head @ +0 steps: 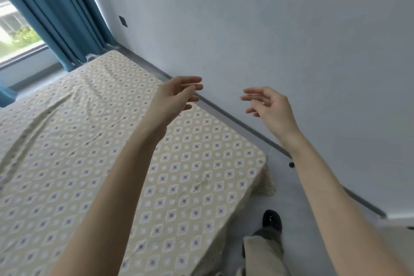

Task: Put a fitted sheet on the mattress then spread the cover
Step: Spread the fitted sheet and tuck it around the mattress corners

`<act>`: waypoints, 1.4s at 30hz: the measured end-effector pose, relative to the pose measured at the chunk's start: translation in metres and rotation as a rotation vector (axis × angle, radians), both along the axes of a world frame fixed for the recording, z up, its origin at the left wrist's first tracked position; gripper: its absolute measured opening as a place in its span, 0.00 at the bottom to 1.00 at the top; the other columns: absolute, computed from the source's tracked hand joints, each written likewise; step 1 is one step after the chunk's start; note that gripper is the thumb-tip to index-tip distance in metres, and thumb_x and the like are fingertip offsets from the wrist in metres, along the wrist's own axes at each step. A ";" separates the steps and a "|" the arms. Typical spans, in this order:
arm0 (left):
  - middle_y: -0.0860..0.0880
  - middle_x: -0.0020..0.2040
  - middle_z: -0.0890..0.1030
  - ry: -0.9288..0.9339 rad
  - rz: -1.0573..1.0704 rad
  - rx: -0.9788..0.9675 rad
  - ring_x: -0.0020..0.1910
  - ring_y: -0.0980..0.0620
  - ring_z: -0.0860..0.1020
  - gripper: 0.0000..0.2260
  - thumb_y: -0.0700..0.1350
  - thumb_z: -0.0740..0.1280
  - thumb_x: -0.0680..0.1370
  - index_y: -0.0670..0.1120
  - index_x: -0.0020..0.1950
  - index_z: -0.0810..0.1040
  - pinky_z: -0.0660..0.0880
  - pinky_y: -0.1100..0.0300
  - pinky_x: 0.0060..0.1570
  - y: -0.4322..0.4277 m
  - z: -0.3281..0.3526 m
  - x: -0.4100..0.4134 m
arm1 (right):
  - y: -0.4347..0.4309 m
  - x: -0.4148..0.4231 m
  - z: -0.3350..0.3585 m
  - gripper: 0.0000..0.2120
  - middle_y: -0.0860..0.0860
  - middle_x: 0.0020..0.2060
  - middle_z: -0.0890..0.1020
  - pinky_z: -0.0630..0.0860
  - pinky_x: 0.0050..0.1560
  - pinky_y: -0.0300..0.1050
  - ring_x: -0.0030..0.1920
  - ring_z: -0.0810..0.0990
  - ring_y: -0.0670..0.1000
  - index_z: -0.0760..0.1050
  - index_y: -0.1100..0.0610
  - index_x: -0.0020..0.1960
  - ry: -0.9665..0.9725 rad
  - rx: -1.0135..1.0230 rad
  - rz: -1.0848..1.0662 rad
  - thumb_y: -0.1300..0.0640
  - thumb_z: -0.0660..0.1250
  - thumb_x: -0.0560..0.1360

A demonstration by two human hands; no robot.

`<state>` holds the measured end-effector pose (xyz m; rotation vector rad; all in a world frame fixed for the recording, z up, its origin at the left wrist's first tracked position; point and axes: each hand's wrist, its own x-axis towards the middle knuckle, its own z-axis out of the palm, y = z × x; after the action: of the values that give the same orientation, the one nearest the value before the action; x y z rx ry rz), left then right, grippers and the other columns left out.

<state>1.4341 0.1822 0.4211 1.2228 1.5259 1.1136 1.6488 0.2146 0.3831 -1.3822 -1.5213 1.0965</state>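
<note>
**Two empty hands raised over one dressed bed**

Two hands are seen up in the air, and nothing is held in either. The left hand (177,94) is lifted above the far edge of the bed, fingers loosely spread and only slightly bent. The right hand (271,107) is raised beside it, against the wall (291,29), fingers likewise relaxed and apart. The two hands are kept apart, with a clear gap between them, and the fabric below is touched by neither.

One fitted sheet (107,159) is counted, beige with rows of small diamonds and rings. It is laid over the whole top of the mattress and pulled down round the near right corner. The mattress is hidden under it. A few long creases are seen running across the left part. At that corner a pale textured edge (267,184) is shown (sheet hem or mattress, it cannot be told).

One blue curtain (62,13) is hung at the head end beside one window (15,29). One small dark square (123,21) is fixed on the wall. One grey skirting strip (235,123) is run along the wall's foot. On the grey floor (298,197), one glossy black shoe (271,219) is seen below one beige trouser leg (262,253)
</note>
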 end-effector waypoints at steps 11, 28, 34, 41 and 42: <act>0.55 0.53 0.83 -0.038 0.166 -0.019 0.52 0.53 0.81 0.11 0.41 0.60 0.80 0.51 0.58 0.78 0.77 0.56 0.57 0.155 -0.011 0.162 | 0.165 0.161 -0.004 0.16 0.42 0.48 0.83 0.75 0.43 0.35 0.42 0.82 0.45 0.78 0.48 0.54 -0.175 -0.036 0.222 0.65 0.59 0.77; 0.54 0.54 0.82 -0.121 0.549 0.002 0.52 0.53 0.81 0.11 0.41 0.59 0.81 0.50 0.60 0.78 0.77 0.58 0.55 0.345 -0.028 0.192 | 0.414 0.147 0.016 0.16 0.41 0.49 0.83 0.77 0.44 0.37 0.41 0.82 0.43 0.77 0.47 0.55 -0.105 0.029 0.519 0.65 0.59 0.78; 0.56 0.53 0.82 -0.090 0.694 0.102 0.50 0.57 0.82 0.10 0.43 0.60 0.82 0.51 0.60 0.77 0.78 0.61 0.52 0.404 0.004 0.156 | 0.494 0.080 0.055 0.15 0.43 0.50 0.83 0.75 0.41 0.32 0.41 0.83 0.44 0.77 0.50 0.57 -0.020 0.143 0.688 0.65 0.59 0.78; 0.55 0.53 0.82 -0.067 0.875 0.217 0.51 0.55 0.81 0.10 0.42 0.60 0.82 0.52 0.59 0.77 0.77 0.63 0.48 0.445 0.057 0.076 | 0.560 -0.028 0.100 0.13 0.46 0.50 0.83 0.76 0.41 0.32 0.43 0.83 0.46 0.77 0.55 0.58 0.150 0.214 0.845 0.66 0.60 0.79; 0.55 0.54 0.82 -0.064 0.896 0.232 0.51 0.55 0.81 0.11 0.41 0.60 0.82 0.51 0.60 0.77 0.78 0.61 0.50 0.452 0.064 0.062 | 0.571 -0.046 0.106 0.13 0.47 0.50 0.83 0.76 0.41 0.31 0.45 0.82 0.46 0.77 0.55 0.58 0.181 0.216 0.856 0.67 0.60 0.79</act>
<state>1.4965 0.6341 0.4851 0.5968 1.9920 1.9155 1.6031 0.7855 0.4894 -0.4366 -2.0753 1.4371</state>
